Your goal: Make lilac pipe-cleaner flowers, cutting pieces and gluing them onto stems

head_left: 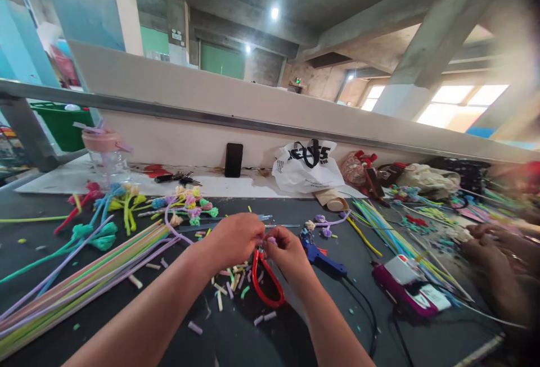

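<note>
My left hand (239,236) and my right hand (287,250) meet over the middle of the dark table, both with fingers closed in a pinch. A small purple fuzzy piece (271,240) shows at the fingertips of the right hand. Whatever the left fingers grip is hidden behind the hand. Right below both hands lie scissors with red handles (267,294), partly covered by them. Short cut pieces of pipe cleaner (230,288) are scattered to the left of the scissors. A blue glue gun (324,260) lies just right of my right hand.
Long pipe cleaners (105,271) and tufted fuzzy flowers (189,201) cover the left side. At the back stand a lidded jar (105,156), a phone (233,160) and a white bag (307,167). A purple power strip (405,291) lies right, near another person's hands (498,260).
</note>
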The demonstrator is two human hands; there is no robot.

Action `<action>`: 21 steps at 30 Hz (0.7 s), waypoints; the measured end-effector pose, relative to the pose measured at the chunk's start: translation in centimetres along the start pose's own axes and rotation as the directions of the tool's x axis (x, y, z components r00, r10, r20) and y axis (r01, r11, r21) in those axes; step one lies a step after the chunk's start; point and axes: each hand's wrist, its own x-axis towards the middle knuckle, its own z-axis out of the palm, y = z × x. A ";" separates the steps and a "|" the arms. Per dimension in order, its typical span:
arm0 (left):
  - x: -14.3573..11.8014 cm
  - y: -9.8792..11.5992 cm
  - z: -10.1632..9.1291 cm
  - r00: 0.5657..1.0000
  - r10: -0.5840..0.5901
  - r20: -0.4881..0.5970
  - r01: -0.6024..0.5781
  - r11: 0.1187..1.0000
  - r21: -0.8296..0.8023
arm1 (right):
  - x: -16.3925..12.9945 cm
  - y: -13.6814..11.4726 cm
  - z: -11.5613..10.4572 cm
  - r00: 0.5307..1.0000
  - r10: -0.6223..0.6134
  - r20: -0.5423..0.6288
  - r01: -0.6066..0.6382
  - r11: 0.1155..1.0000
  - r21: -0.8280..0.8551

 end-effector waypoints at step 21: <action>0.3 -2.6 2.0 0.803 -0.342 0.488 0.596 0.438 -0.673 | -0.3 0.7 -0.7 0.955 -0.164 0.245 0.221 0.948 -0.227</action>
